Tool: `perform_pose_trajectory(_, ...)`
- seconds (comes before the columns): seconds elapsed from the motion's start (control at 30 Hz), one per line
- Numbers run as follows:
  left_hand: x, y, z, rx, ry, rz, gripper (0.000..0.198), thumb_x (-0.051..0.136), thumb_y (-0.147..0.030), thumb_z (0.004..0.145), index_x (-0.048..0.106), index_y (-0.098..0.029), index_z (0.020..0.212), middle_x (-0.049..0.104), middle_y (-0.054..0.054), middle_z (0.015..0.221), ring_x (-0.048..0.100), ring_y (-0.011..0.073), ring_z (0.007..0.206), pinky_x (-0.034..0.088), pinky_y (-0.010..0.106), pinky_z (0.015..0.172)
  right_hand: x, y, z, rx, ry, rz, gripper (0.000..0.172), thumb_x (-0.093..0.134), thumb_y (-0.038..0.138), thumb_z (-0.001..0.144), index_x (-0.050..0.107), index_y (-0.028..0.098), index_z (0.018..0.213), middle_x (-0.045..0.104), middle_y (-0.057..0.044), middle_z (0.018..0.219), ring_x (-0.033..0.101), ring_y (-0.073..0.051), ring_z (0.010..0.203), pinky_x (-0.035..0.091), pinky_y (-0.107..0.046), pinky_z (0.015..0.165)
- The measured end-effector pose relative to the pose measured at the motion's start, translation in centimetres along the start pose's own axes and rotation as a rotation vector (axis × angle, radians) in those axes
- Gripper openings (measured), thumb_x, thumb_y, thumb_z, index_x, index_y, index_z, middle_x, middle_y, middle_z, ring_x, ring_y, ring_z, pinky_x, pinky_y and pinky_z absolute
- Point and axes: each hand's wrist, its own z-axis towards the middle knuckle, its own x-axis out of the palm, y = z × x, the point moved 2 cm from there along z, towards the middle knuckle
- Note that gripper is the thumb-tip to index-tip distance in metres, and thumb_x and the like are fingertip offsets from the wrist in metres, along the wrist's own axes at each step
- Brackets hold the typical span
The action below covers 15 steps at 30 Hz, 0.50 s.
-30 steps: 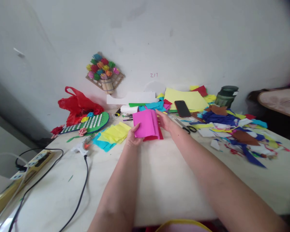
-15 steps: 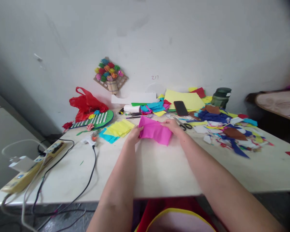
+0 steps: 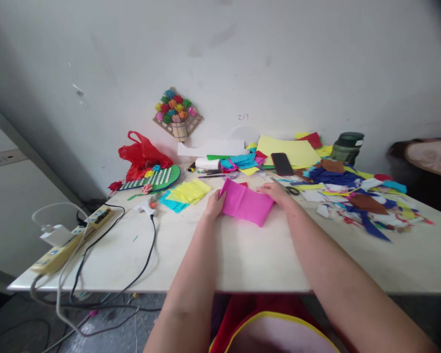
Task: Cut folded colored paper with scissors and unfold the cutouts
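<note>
pale table (image 3: 264,264); paper scraps (image 3: 367,202) heaped on its right. pink paper (image 3: 246,203), creased, over the table's middle, right end lower. left hand (image 3: 215,203), fingers gripping the paper's left edge. right hand (image 3: 274,192), fingers gripping its upper right edge. black-handled scissors (image 3: 287,188), just beside the right hand.

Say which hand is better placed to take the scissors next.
Probably the right hand: the scissors lie close beside it, while the left hand grips the pink sheet farther left. Both hold that sheet.
</note>
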Motion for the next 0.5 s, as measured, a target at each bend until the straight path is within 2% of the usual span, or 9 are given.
perform_pose_trajectory(0.1,0.0,-0.3,-0.2,0.081,0.055,0.155,0.018,0.066,-0.037,0.069,0.062,-0.019,0.071,0.058,0.001,0.058,0.051,0.0148,0.055,0.038,0.023,0.054,-0.6,0.1,0.1,0.011,-0.077,0.145,0.036,0.065,0.051,0.066,0.066,0.015,0.071,0.060,0.000,0.048,0.052,-0.012,0.043,0.038,-0.023,0.045)
perform_pose_trajectory(0.17,0.1,-0.5,-0.4,0.088,0.107,0.176,0.023,0.065,-0.041,0.070,0.062,-0.019,0.074,0.060,0.001,0.060,0.051,0.0146,0.054,0.038,0.023,0.052,-0.6,0.3,0.0,0.031,-0.049,0.244,0.038,0.063,0.052,0.069,0.065,0.015,0.074,0.067,-0.006,0.060,0.059,-0.014,0.052,0.042,-0.025,0.050)
perform_pose_trajectory(0.27,0.3,-1.0,-0.8,0.087,0.161,0.214,0.028,0.062,-0.046,0.072,0.063,-0.018,0.078,0.061,0.001,0.063,0.052,0.0143,0.054,0.037,0.023,0.051,-0.1,1.0,-0.2,0.012,-0.001,0.268,0.038,0.062,0.051,0.070,0.067,0.014,0.077,0.071,-0.011,0.076,0.065,-0.018,0.070,0.047,-0.027,0.062)
perform_pose_trajectory(0.4,0.6,-1.8,-1.2,0.135,0.206,0.277,0.031,0.059,-0.048,0.073,0.064,-0.017,0.077,0.063,0.003,0.068,0.054,0.0151,0.058,0.037,0.023,0.050,0.8,2.2,-0.6,-0.076,0.110,0.236,0.036,0.062,0.048,0.071,0.070,0.016,0.085,0.071,-0.008,0.087,0.064,-0.019,0.086,0.045,-0.031,0.078)
perform_pose_trajectory(0.5,0.8,-2.0,-1.4,0.124,0.236,0.261,0.030,0.063,-0.046,0.070,0.066,-0.018,0.078,0.064,0.003,0.068,0.055,0.0156,0.059,0.038,0.023,0.051,1.8,2.9,-0.9,-0.139,0.250,0.203,0.031,0.068,0.042,0.066,0.071,0.018,0.086,0.071,-0.004,0.085,0.063,-0.017,0.080,0.045,-0.031,0.078)
